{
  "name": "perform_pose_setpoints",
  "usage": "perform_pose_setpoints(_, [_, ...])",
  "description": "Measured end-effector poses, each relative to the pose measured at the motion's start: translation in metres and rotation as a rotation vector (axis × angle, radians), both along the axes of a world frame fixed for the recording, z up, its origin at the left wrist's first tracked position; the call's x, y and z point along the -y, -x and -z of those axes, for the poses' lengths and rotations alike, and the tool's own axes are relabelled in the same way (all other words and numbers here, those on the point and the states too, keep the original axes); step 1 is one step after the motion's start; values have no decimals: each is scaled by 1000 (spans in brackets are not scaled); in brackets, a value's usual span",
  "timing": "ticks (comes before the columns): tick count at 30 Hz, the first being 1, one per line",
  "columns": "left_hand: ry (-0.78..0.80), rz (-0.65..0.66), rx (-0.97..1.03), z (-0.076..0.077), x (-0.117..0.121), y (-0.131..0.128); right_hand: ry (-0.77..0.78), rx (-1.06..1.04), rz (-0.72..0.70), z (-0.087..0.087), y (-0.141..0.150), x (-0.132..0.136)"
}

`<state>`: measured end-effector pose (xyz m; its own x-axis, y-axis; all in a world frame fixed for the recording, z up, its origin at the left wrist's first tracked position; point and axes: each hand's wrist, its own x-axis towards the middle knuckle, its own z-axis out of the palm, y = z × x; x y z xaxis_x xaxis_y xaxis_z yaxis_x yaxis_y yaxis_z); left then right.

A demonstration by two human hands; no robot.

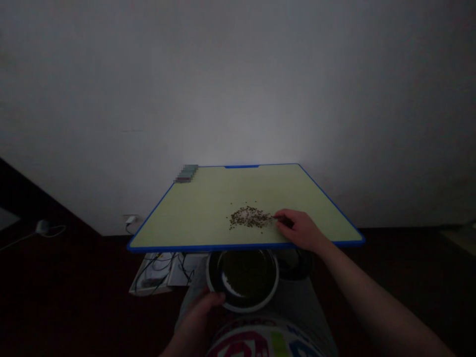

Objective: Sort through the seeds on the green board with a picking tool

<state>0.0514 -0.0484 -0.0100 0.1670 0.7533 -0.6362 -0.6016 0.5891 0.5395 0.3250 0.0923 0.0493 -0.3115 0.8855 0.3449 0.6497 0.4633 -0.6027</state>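
A loose, scattered pile of small dark brown and pale grains or seeds [248, 217] lies on the pale yellow-green tabletop [208, 193] with blue edging. My right hand [299, 229] is at the right end of this pile, its fingers bent and a gap showing between thumb and forefinger. I make out nothing held there. Below the table's front edge, a round light-rimmed bowl [242, 310] sits on my lap with a dark greenish mass inside. My left hand [208, 303] grips its lower left rim, thumb over the edge; the other fingers are hidden beneath.
Another dark round container [295, 265] is partly hidden under the table, right of the bowl. On the floor at left is a white box [154, 272] with cables. A plug [131, 219] is at the wall. A blurred stack [186, 173] occupies the table's far left corner.
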Motion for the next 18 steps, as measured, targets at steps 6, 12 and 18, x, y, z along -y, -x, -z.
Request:
perform_pose_setpoints(6, [-61,-36,30,1,3,-1,-29,9,56,-1,2,-2])
perform_pose_setpoints(12, [-67,-5,26,5,5,0,-39,-4,71,-1,1,-1])
perform_pose_setpoints(18, [-97,-9,20,4,5,-3,-42,31,14,2,0,1])
